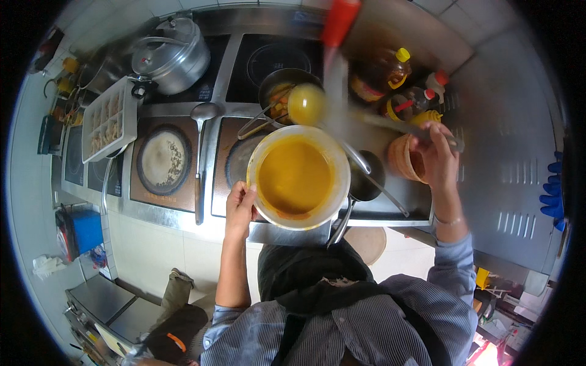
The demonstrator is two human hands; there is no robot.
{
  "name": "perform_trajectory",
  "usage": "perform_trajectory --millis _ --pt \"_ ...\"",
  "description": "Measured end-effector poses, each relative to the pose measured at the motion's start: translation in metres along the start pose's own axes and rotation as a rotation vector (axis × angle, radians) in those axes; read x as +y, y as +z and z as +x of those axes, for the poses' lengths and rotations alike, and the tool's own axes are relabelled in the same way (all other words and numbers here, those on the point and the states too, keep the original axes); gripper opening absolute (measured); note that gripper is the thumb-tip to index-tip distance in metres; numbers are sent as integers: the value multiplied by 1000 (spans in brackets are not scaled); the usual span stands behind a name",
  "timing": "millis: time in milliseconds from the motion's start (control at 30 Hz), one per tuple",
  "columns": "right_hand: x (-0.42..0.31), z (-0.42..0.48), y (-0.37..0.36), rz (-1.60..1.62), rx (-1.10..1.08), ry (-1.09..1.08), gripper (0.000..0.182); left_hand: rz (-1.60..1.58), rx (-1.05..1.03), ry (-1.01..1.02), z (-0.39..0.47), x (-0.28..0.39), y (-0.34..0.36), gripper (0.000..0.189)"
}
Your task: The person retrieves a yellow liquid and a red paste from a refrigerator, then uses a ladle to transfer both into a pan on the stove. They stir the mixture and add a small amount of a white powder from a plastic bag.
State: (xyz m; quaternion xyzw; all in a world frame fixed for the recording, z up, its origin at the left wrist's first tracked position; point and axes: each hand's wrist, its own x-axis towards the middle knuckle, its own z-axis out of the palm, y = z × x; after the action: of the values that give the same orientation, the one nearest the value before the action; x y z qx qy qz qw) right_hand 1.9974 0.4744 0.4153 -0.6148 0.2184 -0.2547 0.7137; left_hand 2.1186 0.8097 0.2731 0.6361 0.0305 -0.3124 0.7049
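Observation:
My left hand (242, 203) grips the rim of a white round tub (344, 183) of thick orange-yellow liquid (295, 176), held above the counter's front edge. In my right hand (437, 155) is the blurred dark handle of a ladle (414, 128). The ladle's bowl (306, 105), full of yellow liquid, hangs over a dark pot (270, 84) beyond the tub. Orange chunks of food (277, 103) show inside this pot, partly hidden by the ladle, and its looped wire handle (256, 130) points toward me. Below my right hand stands a brown-orange container (403, 158).
A dark pan (368, 183) and loose metal handles lie right of the tub. Sauce bottles (403, 68) stand behind. A blurred red-handled utensil (341, 23) rises at the top. Leftward are a ladle (200, 155), pressure cooker (171, 59) and divided tray (110, 121). Another person (176, 315) is at lower left.

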Motion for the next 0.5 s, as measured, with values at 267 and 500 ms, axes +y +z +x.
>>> perform_trajectory --millis 267,500 --pt "26 -44 42 -701 -545 -376 9 -19 -12 10 0 2 0 23" --pt "70 -50 54 -712 -501 -237 10 -7 -12 23 0 2 1 22"
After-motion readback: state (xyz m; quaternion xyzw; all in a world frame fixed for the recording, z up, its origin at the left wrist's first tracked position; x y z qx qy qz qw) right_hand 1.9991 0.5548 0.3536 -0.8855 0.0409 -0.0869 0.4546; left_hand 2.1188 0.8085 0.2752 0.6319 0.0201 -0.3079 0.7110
